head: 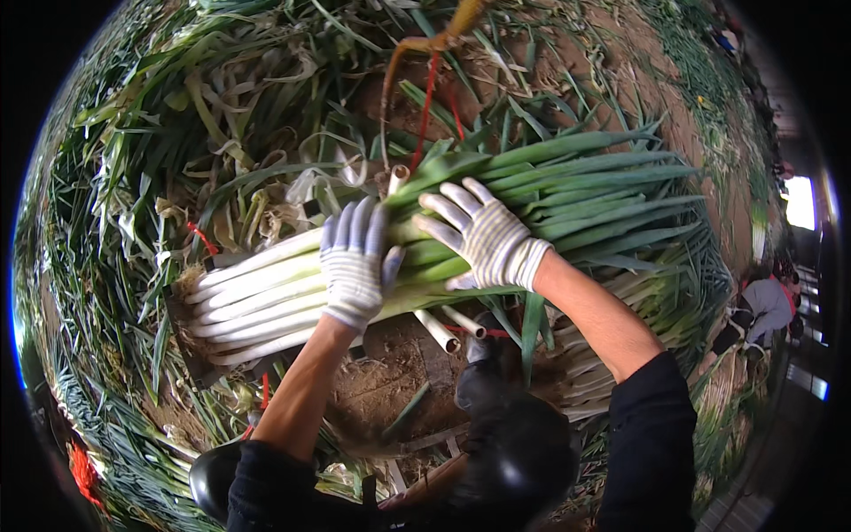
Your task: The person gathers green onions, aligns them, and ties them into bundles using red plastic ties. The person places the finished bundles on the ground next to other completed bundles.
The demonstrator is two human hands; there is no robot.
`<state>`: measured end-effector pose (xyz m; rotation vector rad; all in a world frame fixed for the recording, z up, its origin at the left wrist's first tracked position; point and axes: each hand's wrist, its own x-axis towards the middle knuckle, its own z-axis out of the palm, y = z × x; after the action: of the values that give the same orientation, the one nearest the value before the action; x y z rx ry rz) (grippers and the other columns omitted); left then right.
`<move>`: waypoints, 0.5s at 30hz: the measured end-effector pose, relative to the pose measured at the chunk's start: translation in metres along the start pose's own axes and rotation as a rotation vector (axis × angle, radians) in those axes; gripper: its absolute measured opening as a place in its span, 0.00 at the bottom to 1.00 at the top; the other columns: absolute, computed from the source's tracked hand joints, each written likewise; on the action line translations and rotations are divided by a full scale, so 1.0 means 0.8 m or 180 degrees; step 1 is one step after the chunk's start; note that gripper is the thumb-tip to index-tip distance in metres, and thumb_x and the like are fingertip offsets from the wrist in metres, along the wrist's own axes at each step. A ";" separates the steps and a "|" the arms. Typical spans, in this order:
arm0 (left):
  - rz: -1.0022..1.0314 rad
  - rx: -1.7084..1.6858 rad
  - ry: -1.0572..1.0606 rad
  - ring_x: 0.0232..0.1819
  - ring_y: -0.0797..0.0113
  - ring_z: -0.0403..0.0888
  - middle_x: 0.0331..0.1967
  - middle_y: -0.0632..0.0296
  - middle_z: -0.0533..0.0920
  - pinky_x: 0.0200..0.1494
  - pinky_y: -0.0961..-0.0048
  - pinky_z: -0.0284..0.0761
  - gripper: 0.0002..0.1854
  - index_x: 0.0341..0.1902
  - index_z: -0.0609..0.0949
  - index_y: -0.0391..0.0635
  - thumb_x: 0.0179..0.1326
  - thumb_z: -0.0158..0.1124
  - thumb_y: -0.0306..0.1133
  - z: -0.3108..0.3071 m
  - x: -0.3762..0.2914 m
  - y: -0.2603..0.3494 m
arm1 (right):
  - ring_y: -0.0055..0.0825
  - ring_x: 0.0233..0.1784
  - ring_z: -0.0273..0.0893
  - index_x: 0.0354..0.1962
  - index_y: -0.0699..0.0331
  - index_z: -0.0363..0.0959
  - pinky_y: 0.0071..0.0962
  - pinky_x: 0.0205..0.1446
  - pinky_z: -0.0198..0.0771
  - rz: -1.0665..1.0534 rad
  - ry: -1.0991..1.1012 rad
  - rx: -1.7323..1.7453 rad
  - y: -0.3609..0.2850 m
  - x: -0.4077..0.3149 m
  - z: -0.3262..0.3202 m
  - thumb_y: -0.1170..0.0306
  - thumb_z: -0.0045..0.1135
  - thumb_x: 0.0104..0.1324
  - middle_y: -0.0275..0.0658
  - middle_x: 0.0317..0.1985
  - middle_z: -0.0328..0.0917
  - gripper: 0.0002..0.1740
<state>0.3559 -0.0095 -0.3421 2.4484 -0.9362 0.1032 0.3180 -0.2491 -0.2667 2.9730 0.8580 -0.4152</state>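
A bundle of long green onions (pixel 259 286) lies across a low frame before me, with white stalks and roots at the left and green leaves at the right. Both my hands wear striped knit gloves. My left hand (pixel 356 263) rests flat over the white stalks near the middle, its fingers close together. Over the green part just right of it lies my right hand (pixel 482 239), fingers spread. White tube ends (pixel 439 331) stick out below the bundle, and another tube end (pixel 399 174) stands above it. Red ties (pixel 425 110) run beside the upper tube.
Loose onion leaves (pixel 133 133) cover the ground to the left and above. More onions (pixel 592 359) lie beneath and right of my right forearm. A yellowish curved bar (pixel 459 26) reaches in from the top. A bundle of red ties (pixel 84 472) lies lower left. Another person (pixel 768 306) bends at far right.
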 end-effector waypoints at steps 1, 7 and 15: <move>0.0061 0.0232 0.0001 0.70 0.42 0.65 0.70 0.46 0.70 0.73 0.44 0.55 0.35 0.72 0.70 0.42 0.63 0.55 0.47 0.008 0.008 0.006 | 0.48 0.77 0.53 0.73 0.55 0.57 0.55 0.81 0.43 0.0053 0.0008 -0.0103 -0.001 -0.003 -0.002 0.33 0.64 0.53 0.47 0.76 0.55 0.58; 0.0227 0.0044 0.0182 0.67 0.43 0.67 0.66 0.48 0.72 0.70 0.43 0.57 0.32 0.70 0.73 0.45 0.64 0.57 0.48 0.002 -0.007 -0.021 | 0.32 0.52 0.80 0.52 0.65 0.77 0.37 0.56 0.78 0.1272 0.1960 0.1680 -0.122 -0.101 0.002 0.54 0.65 0.67 0.41 0.54 0.80 0.25; 0.0170 -0.0090 0.0124 0.68 0.44 0.68 0.66 0.48 0.74 0.72 0.45 0.57 0.31 0.69 0.74 0.46 0.65 0.53 0.46 0.004 0.003 -0.002 | 0.45 0.64 0.76 0.65 0.64 0.67 0.47 0.65 0.74 0.2526 0.2919 0.9244 -0.170 -0.181 0.205 0.42 0.64 0.65 0.48 0.61 0.77 0.43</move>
<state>0.3582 -0.0114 -0.3452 2.3877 -0.9795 0.1547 0.0877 -0.2242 -0.3795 -0.2349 0.7401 -0.0547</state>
